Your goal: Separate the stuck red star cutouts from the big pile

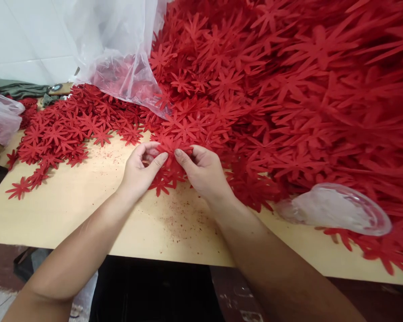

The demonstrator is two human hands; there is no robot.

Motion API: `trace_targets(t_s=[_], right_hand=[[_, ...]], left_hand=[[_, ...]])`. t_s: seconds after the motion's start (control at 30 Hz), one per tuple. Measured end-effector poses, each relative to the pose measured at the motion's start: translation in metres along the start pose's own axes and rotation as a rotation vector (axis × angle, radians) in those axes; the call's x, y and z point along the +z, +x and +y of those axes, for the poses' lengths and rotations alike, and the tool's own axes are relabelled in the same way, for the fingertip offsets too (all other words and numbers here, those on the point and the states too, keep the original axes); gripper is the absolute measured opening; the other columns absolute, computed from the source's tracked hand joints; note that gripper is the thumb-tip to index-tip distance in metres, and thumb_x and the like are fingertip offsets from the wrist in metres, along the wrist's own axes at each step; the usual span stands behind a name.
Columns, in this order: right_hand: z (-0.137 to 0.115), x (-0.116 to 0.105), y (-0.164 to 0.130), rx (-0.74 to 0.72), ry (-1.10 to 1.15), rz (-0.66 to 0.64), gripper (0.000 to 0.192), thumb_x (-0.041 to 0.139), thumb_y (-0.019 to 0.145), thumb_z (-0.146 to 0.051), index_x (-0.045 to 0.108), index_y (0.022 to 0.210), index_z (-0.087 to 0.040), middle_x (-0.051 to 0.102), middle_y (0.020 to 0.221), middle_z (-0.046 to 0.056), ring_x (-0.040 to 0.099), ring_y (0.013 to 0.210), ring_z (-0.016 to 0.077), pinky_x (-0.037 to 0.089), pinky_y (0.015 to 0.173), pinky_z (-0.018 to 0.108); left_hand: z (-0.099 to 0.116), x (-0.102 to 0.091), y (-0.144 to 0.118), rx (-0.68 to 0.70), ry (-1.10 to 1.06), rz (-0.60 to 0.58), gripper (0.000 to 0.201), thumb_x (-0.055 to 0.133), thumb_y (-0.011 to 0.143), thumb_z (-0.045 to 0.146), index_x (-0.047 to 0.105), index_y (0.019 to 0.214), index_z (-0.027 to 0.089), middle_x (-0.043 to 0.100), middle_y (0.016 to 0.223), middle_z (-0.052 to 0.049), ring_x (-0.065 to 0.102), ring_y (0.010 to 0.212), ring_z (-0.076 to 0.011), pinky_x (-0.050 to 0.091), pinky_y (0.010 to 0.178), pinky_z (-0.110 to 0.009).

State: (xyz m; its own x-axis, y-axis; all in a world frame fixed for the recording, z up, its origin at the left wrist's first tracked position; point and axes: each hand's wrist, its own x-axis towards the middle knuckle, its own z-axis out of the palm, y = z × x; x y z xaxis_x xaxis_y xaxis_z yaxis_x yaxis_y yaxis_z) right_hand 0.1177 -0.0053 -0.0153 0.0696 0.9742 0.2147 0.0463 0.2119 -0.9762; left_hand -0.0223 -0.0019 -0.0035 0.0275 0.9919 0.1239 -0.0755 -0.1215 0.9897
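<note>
Two bare hands meet near the middle of a pale wooden table point(87, 210). The left hand point(139, 172) and right hand point(203, 170) both pinch one red felt flower point(169, 147) between thumbs and fingertips, fingers closed on it from either side. The flower sits between the hands, at the near edge of a huge heap of flowers point(289, 89) that fills the right and far side. A thinner spread of flowers point(63, 129) lies to the left. At the far side a clear plastic bag point(121, 58) holds more red flowers. Near right, a clear dish point(339, 208) rests against the heap; its contents cannot be told
</note>
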Motion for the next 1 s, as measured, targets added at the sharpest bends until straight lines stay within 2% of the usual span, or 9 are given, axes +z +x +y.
trace_targets(t_s=[0.17, 0.3, 0.4, 0.5, 0.57, 0.63, 0.7, 0.87, 1.0], right_hand=[[0.001, 0.004, -0.002, -0.014, 0.023, -0.054, 0.040, 0.067, 0.072, -0.059, 0.056, 0.070, -0.021, 0.056, 0.064, -0.001, 0.051, 0.061, 0.0121, 0.046, 0.058, 0.028], [0.001, 0.007, -0.003, -0.028, 0.076, -0.142, 0.042, 0.068, 0.069, -0.062, 0.058, 0.076, -0.022, 0.060, 0.072, 0.000, 0.054, 0.066, 0.0130, 0.049, 0.063, 0.029], [0.003, 0.000, 0.000, -0.045, 0.016, -0.155, 0.039, 0.068, 0.072, -0.057, 0.053, 0.070, -0.021, 0.052, 0.063, -0.003, 0.048, 0.058, 0.0106, 0.045, 0.056, 0.027], [0.008, -0.017, 0.007, -0.102, -0.130, -0.025, 0.030, 0.069, 0.075, -0.048, 0.055, 0.075, -0.022, 0.053, 0.069, -0.001, 0.052, 0.063, 0.0129, 0.049, 0.061, 0.030], [0.010, -0.028, 0.011, -0.196, -0.290, 0.128, 0.028, 0.073, 0.072, -0.043, 0.060, 0.087, -0.023, 0.060, 0.088, 0.005, 0.058, 0.084, 0.0198, 0.052, 0.077, 0.039], [0.009, -0.033, 0.013, -0.293, -0.446, 0.239, 0.035, 0.076, 0.068, -0.039, 0.063, 0.097, -0.024, 0.059, 0.108, 0.010, 0.055, 0.108, 0.0274, 0.046, 0.095, 0.049], [0.005, -0.029, 0.009, -0.316, -0.472, 0.221, 0.033, 0.073, 0.072, -0.038, 0.064, 0.100, -0.024, 0.060, 0.111, 0.011, 0.053, 0.114, 0.0289, 0.043, 0.099, 0.051], [-0.004, 0.001, -0.004, -0.096, -0.081, -0.120, 0.027, 0.065, 0.078, -0.045, 0.064, 0.091, -0.020, 0.067, 0.084, 0.005, 0.062, 0.077, 0.0179, 0.053, 0.072, 0.035], [-0.004, 0.004, -0.004, -0.036, -0.050, -0.071, 0.028, 0.068, 0.075, -0.043, 0.058, 0.068, -0.018, 0.059, 0.065, 0.000, 0.055, 0.063, 0.0127, 0.048, 0.062, 0.029]], left_hand=[[-0.003, 0.000, 0.001, 0.022, -0.006, -0.036, 0.030, 0.076, 0.067, 0.020, 0.064, 0.095, 0.020, 0.061, 0.078, 0.002, 0.054, 0.071, -0.0091, 0.046, 0.068, -0.022], [-0.006, -0.003, 0.005, -0.062, -0.080, -0.018, 0.021, 0.074, 0.068, 0.017, 0.060, 0.084, 0.018, 0.058, 0.069, 0.004, 0.053, 0.062, -0.0067, 0.047, 0.066, -0.022], [-0.005, -0.007, 0.009, -0.065, -0.091, 0.048, 0.019, 0.073, 0.068, 0.016, 0.057, 0.077, 0.018, 0.057, 0.064, 0.005, 0.051, 0.058, -0.0060, 0.046, 0.061, -0.021], [-0.002, -0.012, 0.012, -0.040, -0.095, 0.110, 0.020, 0.073, 0.068, 0.015, 0.055, 0.076, 0.019, 0.055, 0.062, 0.006, 0.051, 0.057, -0.0065, 0.046, 0.061, -0.021], [-0.001, -0.014, 0.013, -0.030, -0.095, 0.118, 0.020, 0.072, 0.068, 0.014, 0.055, 0.076, 0.020, 0.055, 0.062, 0.006, 0.052, 0.058, -0.0071, 0.047, 0.062, -0.022], [-0.001, -0.014, 0.013, -0.025, -0.091, 0.105, 0.020, 0.072, 0.069, 0.012, 0.055, 0.076, 0.019, 0.055, 0.063, 0.006, 0.053, 0.059, -0.0072, 0.047, 0.063, -0.022], [-0.001, -0.011, 0.011, -0.016, -0.086, 0.090, 0.019, 0.070, 0.069, 0.009, 0.056, 0.077, 0.019, 0.055, 0.062, 0.006, 0.051, 0.058, -0.0065, 0.045, 0.061, -0.021], [-0.002, -0.001, 0.002, -0.029, -0.046, -0.040, 0.014, 0.068, 0.071, 0.009, 0.060, 0.078, 0.017, 0.060, 0.069, 0.003, 0.055, 0.063, -0.0074, 0.047, 0.066, -0.022], [-0.005, 0.001, -0.001, 0.015, 0.018, -0.067, 0.011, 0.069, 0.073, 0.016, 0.064, 0.082, 0.017, 0.062, 0.076, 0.000, 0.056, 0.069, -0.0092, 0.047, 0.069, -0.024]])
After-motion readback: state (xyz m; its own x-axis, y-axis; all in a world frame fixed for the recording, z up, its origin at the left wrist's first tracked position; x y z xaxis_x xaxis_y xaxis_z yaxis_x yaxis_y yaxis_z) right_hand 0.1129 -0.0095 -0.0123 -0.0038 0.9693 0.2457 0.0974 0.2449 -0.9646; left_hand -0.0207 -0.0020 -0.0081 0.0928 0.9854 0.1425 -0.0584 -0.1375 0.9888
